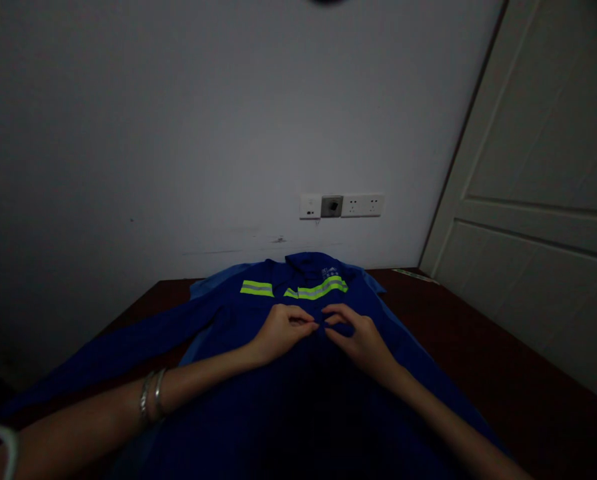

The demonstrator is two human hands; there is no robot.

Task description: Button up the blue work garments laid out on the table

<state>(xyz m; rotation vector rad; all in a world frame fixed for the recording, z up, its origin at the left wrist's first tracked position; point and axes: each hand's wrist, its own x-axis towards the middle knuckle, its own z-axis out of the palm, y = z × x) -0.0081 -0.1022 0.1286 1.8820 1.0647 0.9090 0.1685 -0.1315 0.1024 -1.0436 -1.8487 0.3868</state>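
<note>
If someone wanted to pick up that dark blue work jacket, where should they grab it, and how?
I'd pinch the dark blue work jacket from above at both shoulders, beside the collar. It lies spread front up, collar end toward the wall, so the shoulders are exposed. Paler blue fabric shows underneath, so probably take only the top layer.

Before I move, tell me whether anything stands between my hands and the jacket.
Nothing visible does: the left hand and right hand are at the jacket, below the reflective stripes. The pale cloth shows only past the jacket's edges, out of the way. It is too dark to tell whether the fingertips grip the fabric.
</note>
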